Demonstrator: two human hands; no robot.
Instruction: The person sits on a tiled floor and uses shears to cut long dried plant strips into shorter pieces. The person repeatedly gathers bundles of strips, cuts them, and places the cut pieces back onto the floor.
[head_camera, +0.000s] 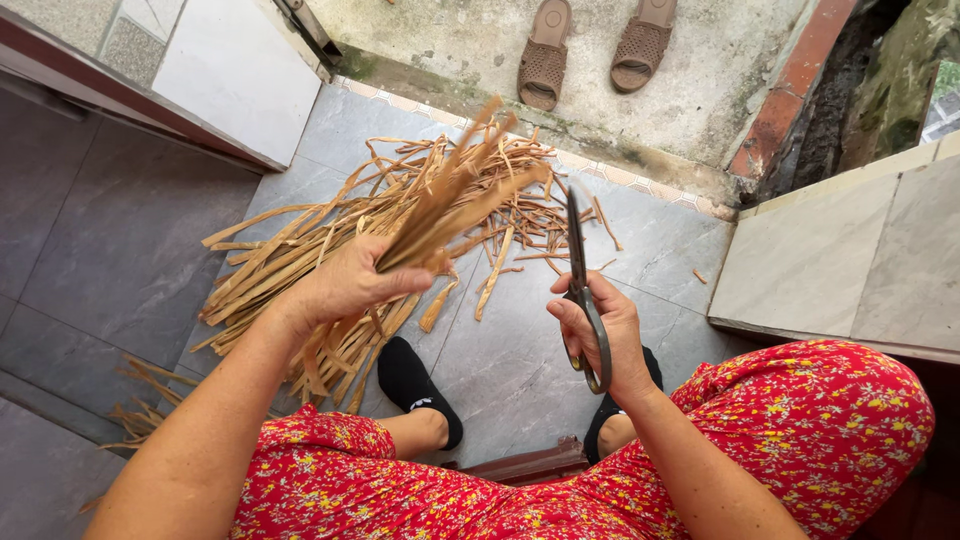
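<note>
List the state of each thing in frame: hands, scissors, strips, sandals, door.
Left hand: closed around a bundle of strips.
Bundle of strips: held up, fanned out above the floor pile.
Right hand: gripping the scissors handles.
Scissors: blades shut, pointing away.
Floor pile: loose, scattered on the tiles.
Sandals: empty, side by side outside.
Door: open.
</note>
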